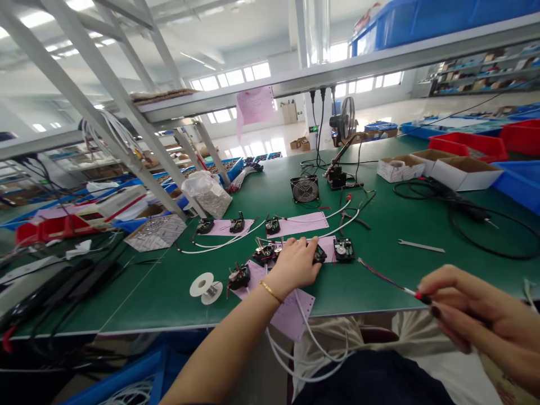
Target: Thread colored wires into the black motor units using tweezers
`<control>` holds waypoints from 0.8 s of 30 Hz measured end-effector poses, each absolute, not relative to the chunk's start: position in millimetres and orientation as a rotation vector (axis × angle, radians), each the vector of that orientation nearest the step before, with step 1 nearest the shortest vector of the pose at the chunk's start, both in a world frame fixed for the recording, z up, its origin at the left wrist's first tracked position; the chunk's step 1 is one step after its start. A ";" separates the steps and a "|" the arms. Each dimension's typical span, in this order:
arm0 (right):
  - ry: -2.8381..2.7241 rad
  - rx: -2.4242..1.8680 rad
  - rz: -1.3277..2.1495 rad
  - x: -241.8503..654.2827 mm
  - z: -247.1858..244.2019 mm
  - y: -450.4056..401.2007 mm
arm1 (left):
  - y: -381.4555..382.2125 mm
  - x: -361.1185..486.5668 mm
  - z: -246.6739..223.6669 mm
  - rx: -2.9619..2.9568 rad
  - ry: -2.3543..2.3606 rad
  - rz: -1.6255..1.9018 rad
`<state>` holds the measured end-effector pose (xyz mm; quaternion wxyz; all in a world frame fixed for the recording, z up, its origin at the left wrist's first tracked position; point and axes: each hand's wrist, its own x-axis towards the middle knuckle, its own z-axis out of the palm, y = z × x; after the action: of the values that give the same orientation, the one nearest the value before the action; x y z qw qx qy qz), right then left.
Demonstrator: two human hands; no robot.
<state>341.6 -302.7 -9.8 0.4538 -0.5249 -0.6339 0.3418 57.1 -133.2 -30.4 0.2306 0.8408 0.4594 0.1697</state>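
Note:
My left hand (295, 260) reaches over the row of parts, its fingers curled down on a small black module with a circuit board (319, 254); the palm hides part of what lies under it. Just to its right sits another open module (345, 250), with a round metal part on top. In my right hand (472, 318), near the table's front edge, a cable (408, 291) is pinched at its red and black section. Its thin coloured wires (379, 273) point left toward that module. More modules (239, 277) rest on pink paper sheets (291, 312).
White cables (291, 368) hang over the front edge onto the lap. A solder spool (206, 288), a wrench (421, 246), pliers (354, 219), a small fan (305, 189) and a black corded tool (459, 202) lie around the green table (160, 298). Boxes and bins line both sides.

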 end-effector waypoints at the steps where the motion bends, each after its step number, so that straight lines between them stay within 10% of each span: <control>1: -1.512 -1.296 0.893 339.6 -24.1 -304.6 | -142.1 55.5 -30.2 2.227 1.228 0.530; 10: -1.451 -1.136 1.062 283.7 -64.6 -290.8 | -234.4 68.5 -60.9 0.654 0.722 1.057; 24: -1.481 -1.179 1.197 278.1 -58.8 -290.1 | -251.6 72.8 -53.1 0.647 0.751 1.235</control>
<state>278.1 -290.1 -58.8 0.4358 -0.4737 -0.5951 0.4812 72.8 -251.6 -53.1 0.7024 0.2906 0.3375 0.5551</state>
